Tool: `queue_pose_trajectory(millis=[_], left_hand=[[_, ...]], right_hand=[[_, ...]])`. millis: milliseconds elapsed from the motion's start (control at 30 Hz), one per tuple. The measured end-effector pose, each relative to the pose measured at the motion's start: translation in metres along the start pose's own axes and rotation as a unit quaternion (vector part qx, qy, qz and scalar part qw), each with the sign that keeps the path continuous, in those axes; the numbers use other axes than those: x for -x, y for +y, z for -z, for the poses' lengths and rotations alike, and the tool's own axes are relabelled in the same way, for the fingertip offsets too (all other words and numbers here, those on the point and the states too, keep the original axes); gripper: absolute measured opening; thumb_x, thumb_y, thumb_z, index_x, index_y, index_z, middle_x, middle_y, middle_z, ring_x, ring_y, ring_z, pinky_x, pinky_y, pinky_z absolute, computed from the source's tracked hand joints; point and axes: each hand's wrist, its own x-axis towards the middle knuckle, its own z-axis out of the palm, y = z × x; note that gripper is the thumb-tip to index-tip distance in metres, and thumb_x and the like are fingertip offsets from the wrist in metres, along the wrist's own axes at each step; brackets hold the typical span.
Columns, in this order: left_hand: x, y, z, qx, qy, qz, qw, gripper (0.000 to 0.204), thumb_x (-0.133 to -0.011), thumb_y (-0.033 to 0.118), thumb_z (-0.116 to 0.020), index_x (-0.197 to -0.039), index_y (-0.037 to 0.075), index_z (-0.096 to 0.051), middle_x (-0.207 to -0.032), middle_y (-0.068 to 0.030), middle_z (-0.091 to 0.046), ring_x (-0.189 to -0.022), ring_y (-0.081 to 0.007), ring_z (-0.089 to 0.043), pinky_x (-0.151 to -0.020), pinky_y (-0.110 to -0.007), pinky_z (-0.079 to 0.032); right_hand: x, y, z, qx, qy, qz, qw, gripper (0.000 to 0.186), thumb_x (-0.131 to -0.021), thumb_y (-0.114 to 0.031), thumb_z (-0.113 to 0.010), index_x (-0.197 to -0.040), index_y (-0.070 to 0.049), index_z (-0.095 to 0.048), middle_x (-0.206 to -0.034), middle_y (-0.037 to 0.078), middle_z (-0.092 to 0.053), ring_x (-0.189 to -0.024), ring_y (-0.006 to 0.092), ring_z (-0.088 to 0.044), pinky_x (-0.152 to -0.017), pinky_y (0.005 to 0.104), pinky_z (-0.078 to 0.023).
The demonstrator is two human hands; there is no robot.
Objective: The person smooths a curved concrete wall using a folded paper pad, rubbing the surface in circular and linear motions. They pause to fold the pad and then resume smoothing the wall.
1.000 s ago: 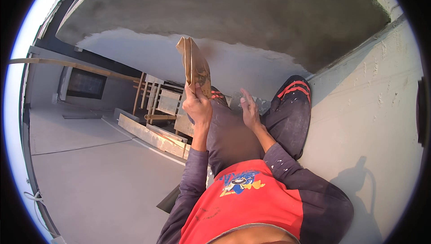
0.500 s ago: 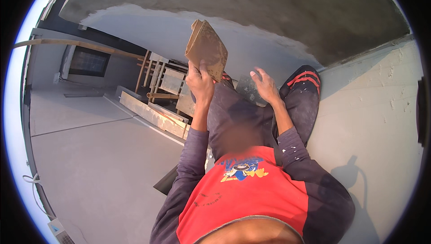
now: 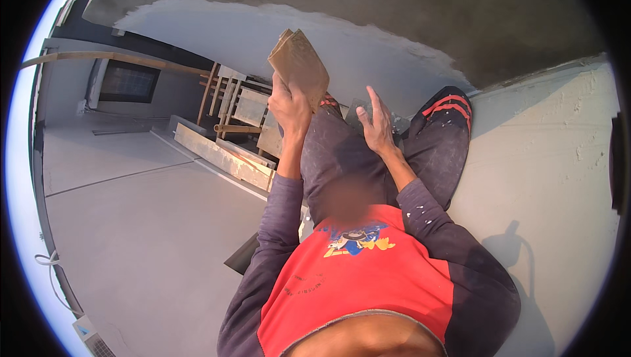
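My left hand (image 3: 290, 104) is closed around the lower part of a folded brown sheet (image 3: 299, 61), held up in front of the wall. Its layers show at the upper left edge; whether it is paper or cloth I cannot tell. My right hand (image 3: 376, 123) is apart from it, fingers stretched out, with nothing in it. Behind that hand, between my legs, part of a speckled grey flat piece (image 3: 355, 111) shows. Ahead, the wall has a dark grey coat (image 3: 407, 2) above a pale, ragged-edged area (image 3: 217, 31).
At left, wooden planks and frames (image 3: 252, 107) stand beside a long stained board (image 3: 210, 156). A wooden pole (image 3: 131, 62) crosses in front of a window (image 3: 129, 82). A pale wall (image 3: 545, 140) rises close on my right. A dark piece (image 3: 242, 255) lies by my left elbow.
My right hand has moved slightly left and turned, its fingers now straighter and pointing up. My left hand and the folded sheet have shifted a little left.
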Motion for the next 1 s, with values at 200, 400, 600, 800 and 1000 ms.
queue_pose_trajectory(millis=[200, 400, 600, 800, 1000], left_hand=[[0.002, -0.012, -0.015, 0.077, -0.008, 0.022, 0.997, 0.027, -0.091, 0.011, -0.052, -0.112, -0.006, -0.057, -0.095, -0.0222, -0.069, -0.087, -0.0278, -0.068, -0.077, -0.036, -0.050], [0.011, 0.002, -0.020, 0.165, -0.103, 0.077, 0.978, 0.027, -0.092, 0.009, -0.052, -0.114, -0.007, -0.056, -0.099, -0.0181, -0.067, -0.091, -0.0205, -0.065, -0.081, -0.033, -0.049], [0.024, 0.012, -0.026, 0.304, -0.184, 0.171, 0.919, 0.075, -0.098, 0.021, -0.055, -0.149, -0.006, -0.007, -0.113, -0.0218, -0.061, -0.099, -0.0216, -0.063, -0.090, -0.031, -0.050], [0.054, -0.004, -0.041, 0.204, -0.238, 0.116, 0.942, 0.095, -0.091, 0.033, -0.065, -0.149, -0.003, 0.000, -0.144, -0.0397, -0.026, -0.136, -0.0424, -0.034, -0.111, -0.042, -0.031], [0.071, -0.005, -0.052, 0.116, -0.246, 0.018, 0.962, 0.093, -0.091, 0.032, -0.064, -0.149, -0.005, -0.001, -0.150, -0.0333, -0.020, -0.141, -0.0362, -0.026, -0.110, -0.042, -0.030]], right_hand=[[-0.014, -0.037, 0.009, 0.083, 0.071, 0.180, 0.977, 0.075, -0.079, -0.032, -0.073, -0.142, -0.010, -0.039, -0.144, 0.013, -0.042, -0.134, 0.0340, -0.037, -0.109, 0.0459, -0.031], [-0.025, -0.039, 0.013, 0.089, 0.136, 0.187, 0.969, 0.057, -0.072, 0.003, -0.070, -0.126, -0.009, -0.057, -0.132, 0.010, -0.054, -0.125, 0.0321, -0.048, -0.103, 0.0423, -0.039], [-0.026, -0.033, 0.022, -0.020, 0.195, 0.074, 0.978, 0.037, -0.086, -0.001, -0.060, -0.122, -0.007, -0.060, -0.113, 0.015, -0.065, -0.104, 0.0341, -0.062, -0.087, 0.0419, -0.050], [-0.029, -0.044, 0.029, 0.007, 0.234, 0.034, 0.972, 0.035, -0.091, -0.015, -0.060, -0.126, -0.008, -0.059, -0.099, 0.015, -0.069, -0.090, 0.0332, -0.066, -0.075, 0.0406, -0.053], [-0.026, -0.064, 0.026, 0.059, 0.199, 0.134, 0.969, 0.029, -0.089, -0.017, -0.062, -0.116, -0.008, -0.067, -0.088, 0.013, -0.069, -0.079, 0.0296, -0.067, -0.070, 0.0378, -0.053]])
